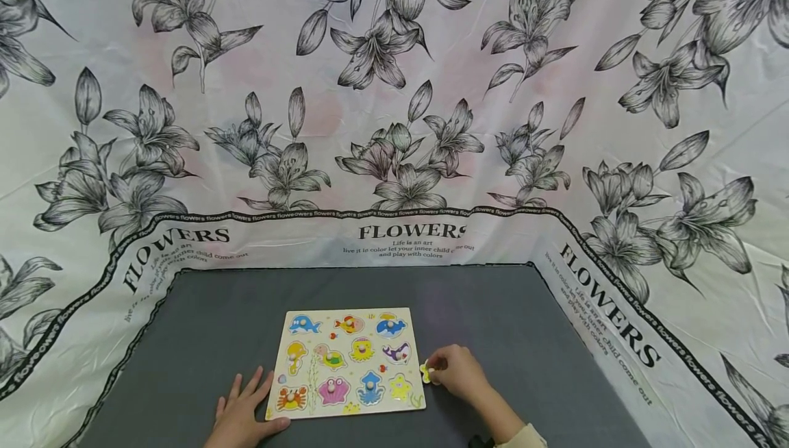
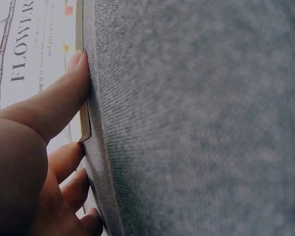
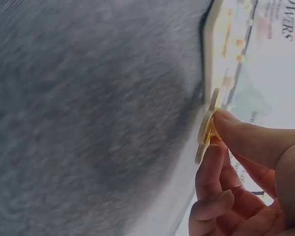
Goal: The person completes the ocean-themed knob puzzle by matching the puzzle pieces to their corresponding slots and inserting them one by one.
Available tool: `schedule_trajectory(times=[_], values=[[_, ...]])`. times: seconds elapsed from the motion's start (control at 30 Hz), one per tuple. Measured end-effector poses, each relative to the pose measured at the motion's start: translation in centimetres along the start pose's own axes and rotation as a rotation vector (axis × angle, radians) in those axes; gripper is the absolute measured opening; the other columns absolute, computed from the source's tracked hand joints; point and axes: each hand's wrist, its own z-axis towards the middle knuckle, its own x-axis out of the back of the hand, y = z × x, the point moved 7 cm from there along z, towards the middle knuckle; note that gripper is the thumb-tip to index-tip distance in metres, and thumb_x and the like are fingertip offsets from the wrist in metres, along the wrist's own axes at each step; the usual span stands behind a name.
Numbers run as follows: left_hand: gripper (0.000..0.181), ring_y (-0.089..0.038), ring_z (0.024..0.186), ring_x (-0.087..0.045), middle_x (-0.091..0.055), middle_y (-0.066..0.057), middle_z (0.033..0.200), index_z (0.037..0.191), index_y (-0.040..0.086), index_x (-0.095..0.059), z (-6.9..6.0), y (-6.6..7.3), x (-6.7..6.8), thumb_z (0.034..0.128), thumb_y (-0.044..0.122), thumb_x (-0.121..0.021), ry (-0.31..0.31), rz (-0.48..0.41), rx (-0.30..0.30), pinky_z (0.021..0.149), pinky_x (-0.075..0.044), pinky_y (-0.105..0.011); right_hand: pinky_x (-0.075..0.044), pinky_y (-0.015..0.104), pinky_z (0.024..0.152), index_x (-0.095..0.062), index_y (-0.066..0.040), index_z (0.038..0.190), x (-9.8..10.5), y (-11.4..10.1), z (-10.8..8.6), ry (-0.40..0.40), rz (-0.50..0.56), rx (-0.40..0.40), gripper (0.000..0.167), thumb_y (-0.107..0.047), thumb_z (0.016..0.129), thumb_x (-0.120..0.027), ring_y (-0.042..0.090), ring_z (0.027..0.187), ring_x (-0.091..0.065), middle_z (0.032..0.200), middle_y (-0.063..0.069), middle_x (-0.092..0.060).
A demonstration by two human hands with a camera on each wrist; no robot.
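A pale wooden sea-animal puzzle board [image 1: 345, 372] lies on the grey table. Just off its right edge, my right hand [image 1: 459, 372] pinches a yellow star-shaped puzzle piece [image 1: 425, 372] between thumb and fingers. In the right wrist view that puzzle piece [image 3: 206, 128] is seen edge-on, tilted and held above the table. My left hand [image 1: 243, 414] rests at the board's lower left corner, fingers spread, thumb along the front edge. The left wrist view shows the thumb [image 2: 64, 98] touching the board's side. A yellow starfish shape [image 1: 400, 387] shows at the board's lower right.
Knobbed pieces on the board include a crab [image 1: 292, 398], a pink shell [image 1: 333, 391], a blue squid [image 1: 370, 388] and a yellow octopus [image 1: 361, 349]. Grey tabletop [image 1: 246, 304] surrounds the board. A white flower-printed cloth [image 1: 407, 160] stands behind and along both sides.
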Motion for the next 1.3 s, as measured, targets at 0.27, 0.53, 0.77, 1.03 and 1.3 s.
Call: schedule_trajectory(times=[0.27,0.53,0.77,1.03,1.3], values=[[0.119,-0.062,0.146,0.001,-0.02,-0.03,0.162,0.156,0.002,-0.034,-0.2,0.0,0.1,0.068,0.068,-0.081,0.002,-0.003,0.004,0.109,0.001,-0.081,-0.047,0.027,0.053,-0.078,-0.011,0.084,-0.7,-2.3,-0.3,-0.064,0.075,0.037,0.009,-0.006,0.078,-0.081,0.008,0.065,-0.059,0.075,-0.006,-0.069],[0.118,-0.062,0.146,0.0,-0.021,-0.03,0.162,0.155,0.002,-0.036,-0.6,0.5,0.2,0.0688,0.066,-0.082,0.011,-0.013,-0.005,0.109,0.0,-0.081,-0.045,0.023,0.055,-0.078,-0.012,0.082,-2.2,-3.6,-0.4,-0.093,0.06,0.08,0.007,-0.008,0.078,-0.083,0.004,0.064,-0.055,0.072,-0.01,-0.066],[0.117,-0.062,0.146,0.0,-0.021,-0.029,0.162,0.155,0.002,-0.036,-0.8,0.6,-0.1,0.0688,0.066,-0.082,0.029,-0.016,-0.011,0.109,0.0,-0.081,-0.043,0.022,0.054,-0.078,-0.013,0.08,-3.2,-4.3,-0.5,-0.099,0.063,0.115,0.009,-0.009,0.075,-0.085,0.002,0.062,-0.053,0.068,-0.012,-0.064],[0.117,-0.062,0.146,-0.001,-0.022,-0.029,0.162,0.155,0.002,-0.037,-0.8,0.5,-0.5,0.0687,0.067,-0.081,0.025,0.003,-0.002,0.109,-0.002,-0.082,-0.043,0.022,0.056,-0.078,-0.014,0.079,-4.1,-4.1,-0.5,-0.086,0.034,0.13,0.01,-0.01,0.075,-0.086,0.0,0.063,-0.052,0.069,-0.014,-0.063],[0.118,-0.062,0.146,-0.001,-0.022,-0.029,0.162,0.155,0.002,-0.037,-0.8,0.5,-0.5,0.068,0.068,-0.081,0.04,-0.005,-0.003,0.109,-0.001,-0.082,-0.042,0.023,0.057,-0.078,-0.016,0.078,-4.3,-4.2,-0.3,-0.087,0.004,0.124,0.01,-0.011,0.074,-0.086,0.0,0.063,-0.052,0.068,-0.014,-0.063]])
